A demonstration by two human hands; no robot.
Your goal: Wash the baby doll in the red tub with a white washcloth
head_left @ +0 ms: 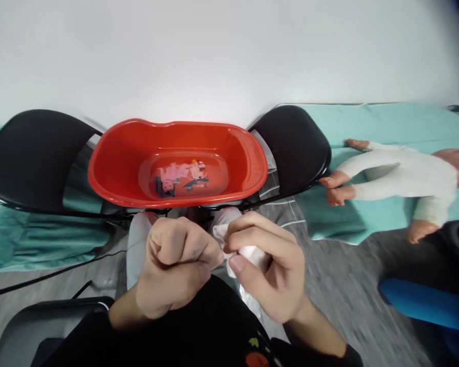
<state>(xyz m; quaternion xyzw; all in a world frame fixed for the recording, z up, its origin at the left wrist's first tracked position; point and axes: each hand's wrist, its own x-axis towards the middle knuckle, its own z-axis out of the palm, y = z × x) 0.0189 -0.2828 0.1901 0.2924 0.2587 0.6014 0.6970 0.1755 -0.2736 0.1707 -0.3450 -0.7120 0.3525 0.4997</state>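
Just in front of my body, my right hand (270, 265) is closed in a pinch on a soft, crumpled white piece, perhaps tissue or cotton (252, 253), partly covered by the fingers. Close to its left, my left hand (178, 265) is curled, thumb pressed against the index finger. Its fingertips meet the edge of the white piece, but what lies inside that pinch is hidden. Beyond both hands stands a red baby bathtub (176, 200) with a pink cartoon picture on its bottom.
Black chairs (34, 158) flank the tub, one on the right (296, 148). A baby doll in white clothes (409, 171) lies on a green cloth (401, 120). A blue object (428, 303) is at lower right. A black cable (57, 272) crosses the left side; a white wall (214, 56) rises behind.
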